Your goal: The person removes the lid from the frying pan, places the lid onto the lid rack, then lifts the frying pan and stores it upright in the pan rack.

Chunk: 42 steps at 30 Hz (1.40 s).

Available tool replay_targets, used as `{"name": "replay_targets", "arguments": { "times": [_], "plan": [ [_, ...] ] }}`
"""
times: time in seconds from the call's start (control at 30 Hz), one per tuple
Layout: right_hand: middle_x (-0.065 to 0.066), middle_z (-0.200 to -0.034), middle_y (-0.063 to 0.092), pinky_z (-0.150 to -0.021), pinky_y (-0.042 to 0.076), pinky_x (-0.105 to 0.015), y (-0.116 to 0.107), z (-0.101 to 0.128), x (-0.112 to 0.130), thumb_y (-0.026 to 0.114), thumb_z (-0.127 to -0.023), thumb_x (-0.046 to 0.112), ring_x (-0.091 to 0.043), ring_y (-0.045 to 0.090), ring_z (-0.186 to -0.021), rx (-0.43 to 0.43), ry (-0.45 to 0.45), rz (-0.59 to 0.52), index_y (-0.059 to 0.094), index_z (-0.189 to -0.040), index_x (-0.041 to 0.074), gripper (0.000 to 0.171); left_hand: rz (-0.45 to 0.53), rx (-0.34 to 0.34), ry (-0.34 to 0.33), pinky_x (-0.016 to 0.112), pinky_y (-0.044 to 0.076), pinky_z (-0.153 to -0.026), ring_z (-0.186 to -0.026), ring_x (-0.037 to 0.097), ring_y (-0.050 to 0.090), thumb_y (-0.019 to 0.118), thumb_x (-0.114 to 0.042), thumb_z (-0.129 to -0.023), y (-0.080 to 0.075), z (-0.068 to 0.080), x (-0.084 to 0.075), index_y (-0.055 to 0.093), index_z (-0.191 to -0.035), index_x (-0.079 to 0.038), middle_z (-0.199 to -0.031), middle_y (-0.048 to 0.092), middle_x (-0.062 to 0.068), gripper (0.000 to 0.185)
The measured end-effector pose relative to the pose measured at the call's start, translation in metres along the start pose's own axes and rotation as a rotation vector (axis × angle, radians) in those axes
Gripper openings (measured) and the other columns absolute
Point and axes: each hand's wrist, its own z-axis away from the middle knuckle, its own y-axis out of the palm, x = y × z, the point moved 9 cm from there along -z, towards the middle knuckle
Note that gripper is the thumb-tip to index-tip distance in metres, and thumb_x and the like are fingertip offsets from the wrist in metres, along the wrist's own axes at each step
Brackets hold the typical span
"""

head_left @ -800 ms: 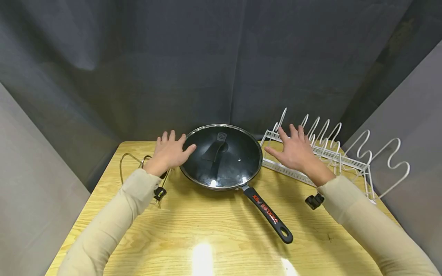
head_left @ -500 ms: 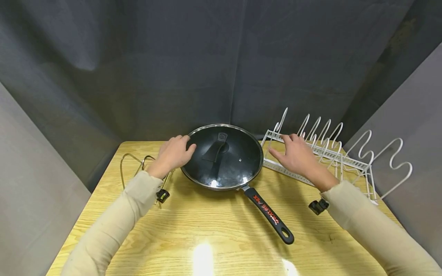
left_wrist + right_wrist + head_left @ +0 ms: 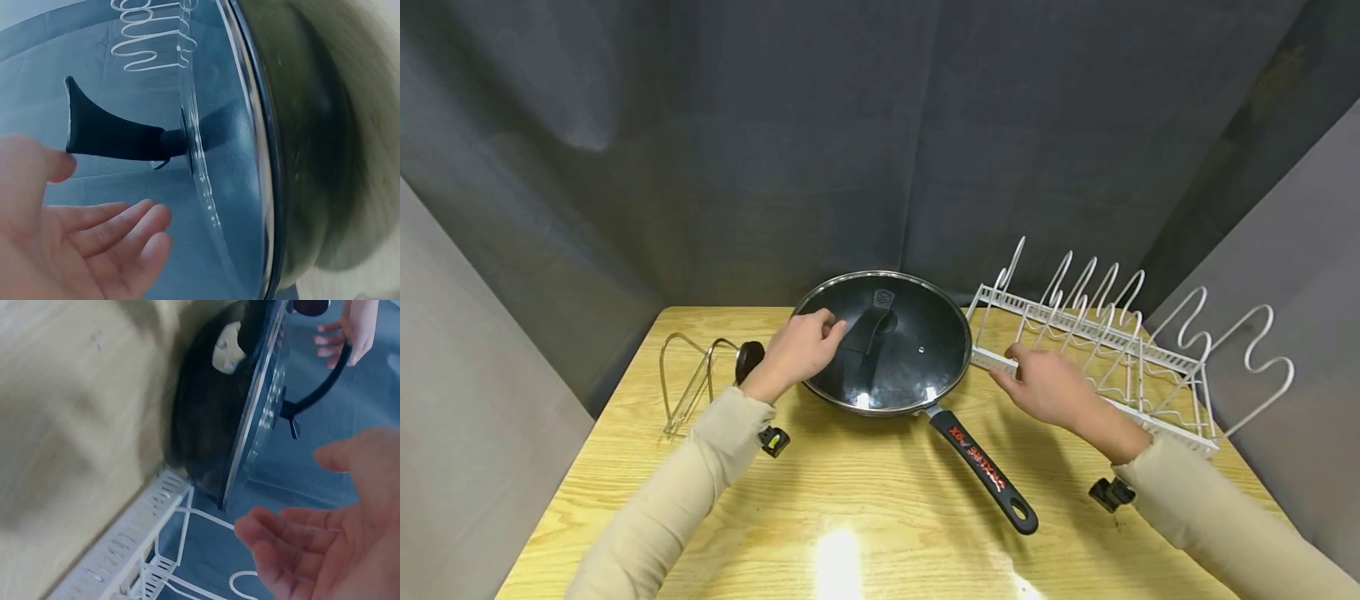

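Observation:
A black frying pan (image 3: 951, 371) sits at the back middle of the wooden table (image 3: 865, 508), covered by a glass lid (image 3: 917, 342) with a black handle (image 3: 871, 321). Its long pan handle (image 3: 985, 467) points toward me. My left hand (image 3: 805, 343) is over the lid's left part, fingers relaxed, with the thumb by the end of the lid handle (image 3: 119, 134). My right hand (image 3: 1045, 385) hovers palm-open by the front rail of the white wire rack (image 3: 1120, 350), just right of the pan. In the right wrist view its palm (image 3: 331, 544) holds nothing.
A thin wire stand (image 3: 688, 379) with a dark round knob (image 3: 748, 358) beside it stands at the table's left. The rack fills the back right corner. Dark curtains close in the back and grey panels the sides.
My left hand slid right from the lid's rim toward the lid handle, uncovering the dark knob. My right hand drew back from above the rack down to its front rail.

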Motion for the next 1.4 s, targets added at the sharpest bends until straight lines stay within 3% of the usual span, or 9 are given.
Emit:
{"name": "replay_targets", "arguments": {
  "times": [0.23, 0.33, 0.5, 0.7, 0.9, 1.0, 1.1, 1.23, 1.4],
  "plan": [
    [0.003, -0.062, 0.057, -0.050, 0.047, -0.036, 0.016, 0.021, 0.008, 0.054, -0.096, 0.029, -0.011, 0.054, -0.053, 0.066, -0.013, -0.080, 0.063, -0.099, 0.000, 0.030, 0.157, 0.025, -0.034, 0.041, 0.051, -0.080, -0.092, 0.023, 0.063, 0.040, -0.040, -0.100, 0.017, -0.003, 0.002, 0.059, -0.118, -0.006, -0.106, 0.066, 0.009, 0.043],
    [0.005, -0.060, 0.054, -0.050, 0.044, -0.032, 0.026, 0.030, 0.014, 0.052, -0.097, 0.030, -0.008, 0.050, -0.052, 0.117, -0.016, -0.160, 0.065, -0.097, 0.002, 0.030, 0.253, 0.036, -0.091, 0.037, 0.053, -0.074, -0.086, 0.022, 0.065, 0.040, -0.039, -0.100, 0.023, -0.004, 0.006, 0.060, -0.115, -0.006, -0.103, 0.065, 0.008, 0.041],
    [0.006, -0.056, 0.053, -0.047, 0.043, -0.026, 0.044, 0.047, 0.024, 0.048, -0.099, 0.033, -0.011, 0.051, -0.045, 0.257, -0.002, -0.354, 0.064, -0.095, 0.005, 0.033, 0.519, 0.083, -0.195, 0.031, 0.057, -0.058, -0.083, 0.026, 0.067, 0.041, -0.037, -0.101, 0.033, -0.005, 0.011, 0.058, -0.113, -0.002, -0.107, 0.061, 0.015, 0.041],
    [-0.003, -0.059, 0.058, -0.042, 0.045, -0.028, 0.059, 0.066, 0.037, 0.048, -0.099, 0.039, -0.021, 0.056, -0.043, 0.431, 0.043, -0.569, 0.063, -0.096, 0.006, 0.036, 0.733, 0.135, -0.270, 0.033, 0.057, -0.058, -0.086, 0.028, 0.068, 0.041, -0.035, -0.101, 0.044, -0.007, 0.011, 0.058, -0.113, 0.002, -0.119, 0.053, 0.022, 0.042],
    [0.002, -0.054, 0.052, -0.039, 0.041, -0.024, 0.066, 0.074, 0.046, 0.052, -0.097, 0.038, -0.009, 0.048, -0.041, 0.479, 0.007, -0.601, 0.062, -0.092, 0.008, 0.032, 0.846, 0.188, -0.336, 0.033, 0.057, -0.061, -0.084, 0.026, 0.068, 0.043, -0.036, -0.100, 0.054, -0.012, 0.010, 0.043, -0.136, 0.002, -0.143, 0.037, 0.020, 0.053],
    [-0.001, -0.061, 0.056, -0.042, 0.046, -0.026, 0.073, 0.079, 0.050, 0.049, -0.099, 0.032, -0.012, 0.054, -0.048, 0.523, 0.008, -0.711, 0.059, -0.093, 0.004, 0.031, 0.894, 0.215, -0.369, 0.033, 0.057, -0.062, -0.086, 0.028, 0.068, 0.043, -0.037, -0.100, 0.057, -0.013, 0.008, 0.033, -0.143, 0.002, -0.150, 0.028, 0.018, 0.059],
    [-0.012, -0.069, 0.060, -0.046, 0.050, -0.030, 0.080, 0.085, 0.055, 0.044, -0.102, 0.030, -0.020, 0.060, -0.054, 0.600, 0.054, -0.896, 0.052, -0.098, -0.001, 0.032, 0.938, 0.243, -0.384, 0.033, 0.057, -0.063, -0.084, 0.027, 0.069, 0.042, -0.035, -0.101, 0.059, -0.015, 0.006, 0.036, -0.141, 0.003, -0.141, 0.041, 0.021, 0.056],
    [-0.020, -0.075, 0.059, -0.047, 0.052, -0.033, 0.092, 0.093, 0.058, 0.038, -0.103, 0.032, -0.023, 0.059, -0.053, 0.676, 0.151, -1.141, 0.042, -0.109, -0.006, 0.038, 1.023, 0.287, -0.404, 0.030, 0.057, -0.062, -0.077, 0.022, 0.069, 0.039, -0.030, -0.101, 0.064, -0.017, 0.000, 0.044, -0.133, 0.003, -0.106, 0.065, 0.020, 0.046],
    [-0.018, -0.080, 0.056, -0.043, 0.050, -0.027, 0.102, 0.098, 0.062, 0.035, -0.104, 0.035, -0.016, 0.056, -0.047, 0.698, 0.220, -1.307, 0.033, -0.116, -0.007, 0.044, 1.149, 0.333, -0.442, 0.027, 0.056, -0.060, -0.070, 0.018, 0.069, 0.039, -0.026, -0.100, 0.070, -0.020, -0.006, 0.046, -0.129, 0.006, -0.091, 0.069, 0.015, 0.044]
  ]
}}
